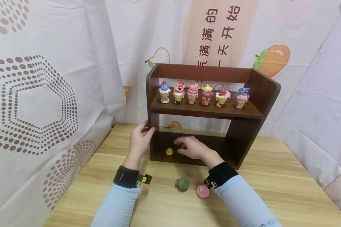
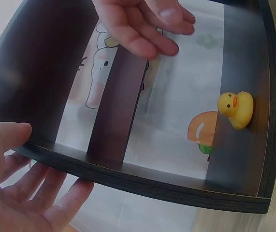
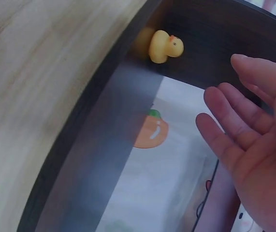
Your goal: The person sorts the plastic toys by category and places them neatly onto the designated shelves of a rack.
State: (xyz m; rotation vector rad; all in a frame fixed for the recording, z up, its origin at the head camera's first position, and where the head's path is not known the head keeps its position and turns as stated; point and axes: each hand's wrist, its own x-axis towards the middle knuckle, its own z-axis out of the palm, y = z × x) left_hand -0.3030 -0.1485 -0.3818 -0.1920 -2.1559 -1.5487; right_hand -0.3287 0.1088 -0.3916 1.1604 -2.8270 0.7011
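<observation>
A small yellow rubber duck [image 1: 169, 151] stands on the lower shelf of a dark brown two-tier rack [image 1: 176, 111], near its left side panel. My right hand [image 1: 191, 147] hovers just right of the duck, its fingers loosely bent and apart from it; the right wrist view shows nothing in that hand [image 3: 258, 130]. My left hand [image 1: 140, 138] holds the rack's left side panel by its front edge, thumb on the inner side and fingers outside. On the table in front lie a green duck [image 1: 183, 183], turned away, and a pink duck [image 1: 203, 191] near my right wrist.
Several ice-cream-cone figurines stand in a row on the upper shelf, from a blue-headed one [image 1: 164, 92] to a blue one with pink icing [image 1: 242, 98]. The rack rests on a wood-grain table [image 1: 159, 208]. A printed curtain [image 1: 147, 28] hangs behind.
</observation>
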